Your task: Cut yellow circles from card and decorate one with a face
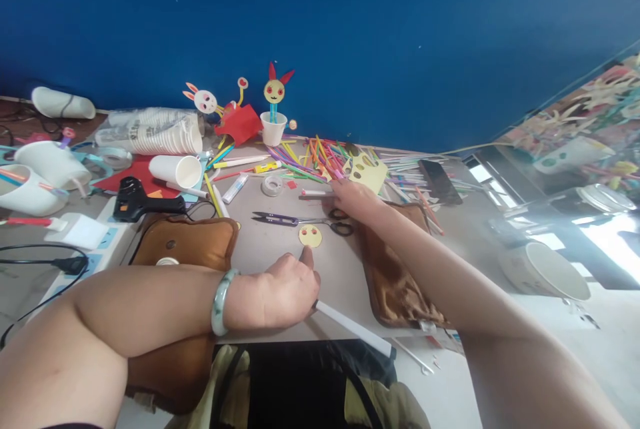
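A small yellow paper disc (311, 236) with two red eyes lies on the table. My left hand (280, 289) has a fingertip at its lower edge, the other fingers curled; a white marker (355, 329) juts from under that hand toward the lower right. Farther back, my right hand (354, 198) reaches down beside a thin white pen (317, 193); what its fingers hold, if anything, is hidden. Open scissors (341, 224) lie between the hands, partly under my right hand, with their blades pointing left. A yellow sheet with cut holes (369, 172) rests behind my right hand.
Brown pads (185, 242) (395, 282) flank the work area. A black glue gun (145, 201) and a tipped paper cup (176, 171) lie left. Colourful sticks (320, 156), a phone (440, 181) and a rabbit figure in a cup (273, 128) stand or lie behind.
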`<state>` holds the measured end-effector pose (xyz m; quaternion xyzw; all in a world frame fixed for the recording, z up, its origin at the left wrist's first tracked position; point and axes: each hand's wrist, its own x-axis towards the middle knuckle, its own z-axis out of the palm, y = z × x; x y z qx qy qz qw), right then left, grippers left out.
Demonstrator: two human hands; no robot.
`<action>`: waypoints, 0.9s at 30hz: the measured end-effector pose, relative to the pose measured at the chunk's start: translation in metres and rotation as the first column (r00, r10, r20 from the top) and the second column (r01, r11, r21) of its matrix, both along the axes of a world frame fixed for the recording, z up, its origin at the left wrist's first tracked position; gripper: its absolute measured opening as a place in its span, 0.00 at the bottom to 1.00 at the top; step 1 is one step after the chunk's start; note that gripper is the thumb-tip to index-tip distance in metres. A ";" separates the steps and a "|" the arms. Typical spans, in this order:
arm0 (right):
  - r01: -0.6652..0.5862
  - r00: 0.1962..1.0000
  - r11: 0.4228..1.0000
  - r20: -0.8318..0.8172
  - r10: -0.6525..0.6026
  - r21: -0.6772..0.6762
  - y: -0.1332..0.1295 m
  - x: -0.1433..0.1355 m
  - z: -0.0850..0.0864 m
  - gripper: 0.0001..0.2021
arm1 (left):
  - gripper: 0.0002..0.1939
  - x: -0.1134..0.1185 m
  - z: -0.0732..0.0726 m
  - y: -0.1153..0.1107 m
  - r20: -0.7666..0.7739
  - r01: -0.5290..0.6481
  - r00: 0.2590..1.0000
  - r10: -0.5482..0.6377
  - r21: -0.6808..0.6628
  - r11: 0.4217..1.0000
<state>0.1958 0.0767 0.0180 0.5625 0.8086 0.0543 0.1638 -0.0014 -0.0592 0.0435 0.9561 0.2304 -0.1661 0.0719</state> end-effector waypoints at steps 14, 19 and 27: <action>0.147 -0.155 0.928 -0.935 -0.320 -0.342 -0.084 0.000 0.011 0.13 | 0.12 -0.001 -0.019 -0.004 0.010 0.036 0.999 -0.036 0.040 0.999; 0.145 -0.275 0.880 -0.872 -0.404 -0.453 -0.092 0.000 0.003 0.15 | 0.11 -0.008 -0.045 -0.006 0.156 0.066 0.984 -0.090 0.153 0.986; 0.168 -0.246 0.899 -0.900 -0.359 -0.404 -0.088 0.008 -0.009 0.16 | 0.09 -0.008 -0.050 -0.010 0.176 0.021 0.983 -0.047 0.148 0.989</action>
